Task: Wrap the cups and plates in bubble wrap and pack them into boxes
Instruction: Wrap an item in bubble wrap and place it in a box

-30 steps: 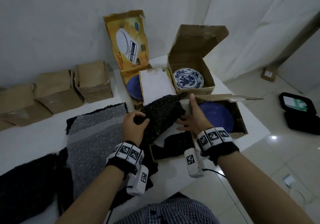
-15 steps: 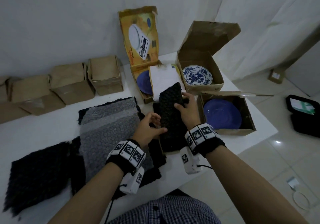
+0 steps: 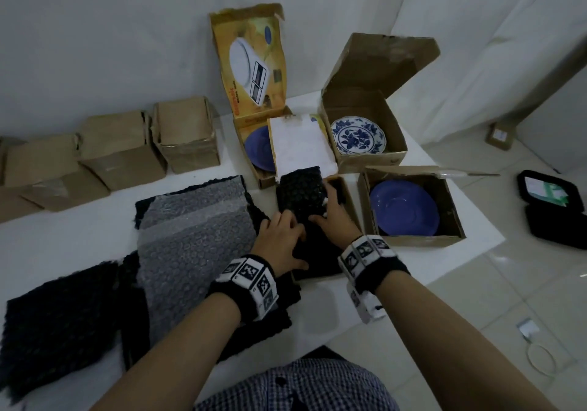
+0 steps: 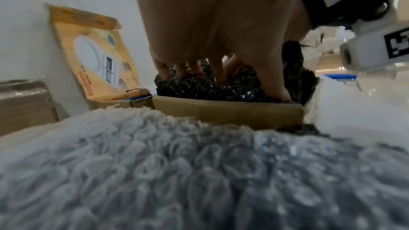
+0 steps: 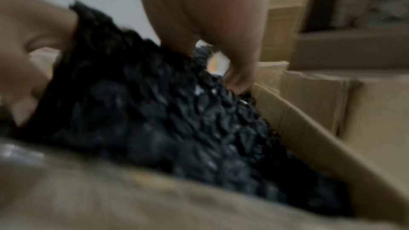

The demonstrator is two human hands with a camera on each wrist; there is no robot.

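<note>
A bundle wrapped in black bubble wrap sits in a small open cardboard box at the table's centre. My left hand curls over the bundle's near left side, fingertips and thumb dug into the wrap above the box wall. My right hand grips the bundle's right edge. Its fingers are tucked between the wrap and the box wall. What the wrap holds is hidden.
To the right stands a box with a blue plate. Behind it an open-lidded box holds a blue-and-white floral plate. A yellow box holds another blue plate. Grey bubble wrap and black sheets lie left. Closed boxes line the wall.
The black bundle, held tilted above the small box, has been stood up and lowered into it. Both hands followed it down and now sit low on it.
</note>
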